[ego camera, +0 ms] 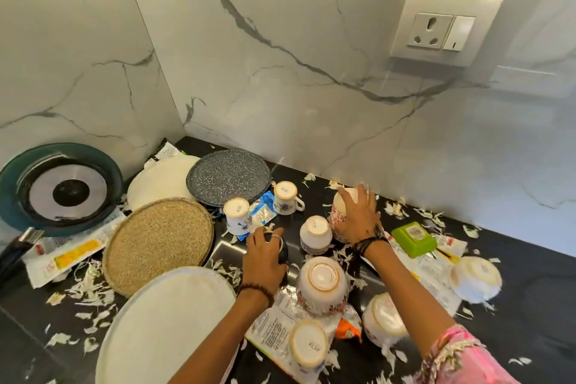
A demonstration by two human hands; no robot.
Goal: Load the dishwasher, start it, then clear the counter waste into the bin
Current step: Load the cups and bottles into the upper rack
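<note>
Here, a person reached with both hands over a black stone table [530, 296] crowded with upturned crockery and littered with white peel scraps [90, 293]. The landmark was a white upturned cup with a gold-ringed foot [314, 234], standing mid-table. Just left of it, the left hand [265, 259] curled its fingers [276, 235] round a small dark cup [284, 251]. Just right of the landmark and slightly behind, the right hand [358, 215] lay over a tall white floral-patterned mug [338, 212], fingers spread and bent around its top and side.

To lift both cleanly, each grip probably wanted to close firmly on the cup's wall before rising straight up, clear of the neighbouring cups.

Well left of the landmark lay a round woven straw mat [159, 240]; behind that, a speckled grey round plate [229, 176]. Right of the landmark sat a green plastic box [413, 237] on torn wrappers. White marble-veined walls [280, 72] met in a corner behind, carrying a wall socket [442, 31].
</note>
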